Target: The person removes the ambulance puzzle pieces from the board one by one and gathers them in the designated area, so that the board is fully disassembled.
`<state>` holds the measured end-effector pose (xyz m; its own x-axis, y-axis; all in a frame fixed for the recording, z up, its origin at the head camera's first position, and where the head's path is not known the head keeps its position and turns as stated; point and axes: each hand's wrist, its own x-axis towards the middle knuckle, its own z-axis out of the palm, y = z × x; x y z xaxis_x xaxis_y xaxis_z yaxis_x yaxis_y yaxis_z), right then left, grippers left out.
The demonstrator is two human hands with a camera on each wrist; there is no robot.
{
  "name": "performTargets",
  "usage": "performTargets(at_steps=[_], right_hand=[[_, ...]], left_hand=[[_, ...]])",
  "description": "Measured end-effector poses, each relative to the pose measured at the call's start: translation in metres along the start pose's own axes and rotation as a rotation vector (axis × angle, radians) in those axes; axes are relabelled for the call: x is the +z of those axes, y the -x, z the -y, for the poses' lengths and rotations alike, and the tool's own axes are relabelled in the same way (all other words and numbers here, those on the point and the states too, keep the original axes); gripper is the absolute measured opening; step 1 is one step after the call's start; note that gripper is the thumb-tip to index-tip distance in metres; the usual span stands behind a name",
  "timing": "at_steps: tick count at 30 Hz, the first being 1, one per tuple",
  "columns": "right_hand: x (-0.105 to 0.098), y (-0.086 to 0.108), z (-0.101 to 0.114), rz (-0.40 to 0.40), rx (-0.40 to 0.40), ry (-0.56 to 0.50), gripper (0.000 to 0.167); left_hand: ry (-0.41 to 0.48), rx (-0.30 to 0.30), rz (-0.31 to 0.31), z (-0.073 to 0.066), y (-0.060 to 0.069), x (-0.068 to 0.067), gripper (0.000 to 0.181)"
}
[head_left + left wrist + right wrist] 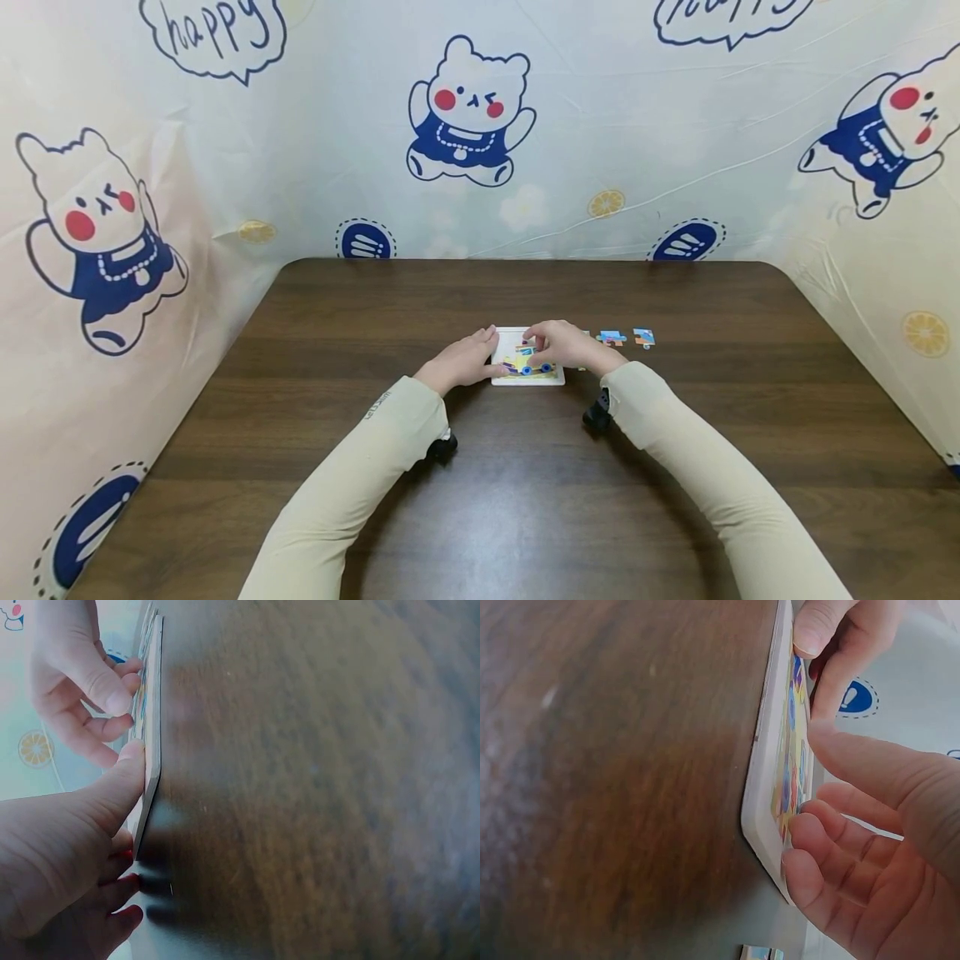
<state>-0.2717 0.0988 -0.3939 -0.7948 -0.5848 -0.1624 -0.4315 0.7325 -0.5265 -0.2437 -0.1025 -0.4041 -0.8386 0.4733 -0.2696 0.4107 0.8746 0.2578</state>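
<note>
A white-framed jigsaw puzzle board point(528, 381) lies flat on the table, showing a yellow vehicle with blue wheels. At its left side is my left hand point(467, 358), thumb resting on the frame near the front corner and straight fingers along the left edge. My right hand point(568, 343) reaches over the board's right part with fingers bent loosely, fingertips at the picture. Between its thumb and forefinger a gap shows. The right wrist view has the right thumb point(870, 765) and fingertips close against the board's face; no piece is visible in them.
Loose puzzle pieces point(611, 337) lie right of the board, one piece point(643, 337) farthest out and others partly hidden by the right hand. Dark wooden tabletop point(495, 500) stretches around. A printed cloth point(600, 125) hangs behind and at the sides.
</note>
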Motion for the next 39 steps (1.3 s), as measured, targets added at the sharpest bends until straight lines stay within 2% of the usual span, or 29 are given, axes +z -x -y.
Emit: performTargets(at_steps=[11,14,20,29,39], right_hand=[[-0.0004,-0.0039,0.0051,0.055,0.029,0.089,0.053],[0.0003,-0.0042,0.0028,0.047,0.006,0.089,0.052],[0.0006,-0.0040,0.0012,0.024,-0.048,0.065,0.049],[0.0008,-0.0031,0.0019,0.014,-0.012,-0.003,0.044],[-0.0022,0.0000,0.0006,-0.038,-0.063,-0.062,0.024]], left_hand=[[0.001,0.011,-0.005,-0.0013,0.0017,-0.0024,0.075],[0.004,0.006,-0.002,-0.0017,0.0023,-0.0030,0.075],[0.002,0.002,-0.003,-0.0016,0.0022,-0.0029,0.075],[0.002,-0.019,0.008,-0.0019,0.0012,-0.0019,0.076],[-0.001,-0.019,0.007,-0.0024,0.0009,-0.0020,0.075]])
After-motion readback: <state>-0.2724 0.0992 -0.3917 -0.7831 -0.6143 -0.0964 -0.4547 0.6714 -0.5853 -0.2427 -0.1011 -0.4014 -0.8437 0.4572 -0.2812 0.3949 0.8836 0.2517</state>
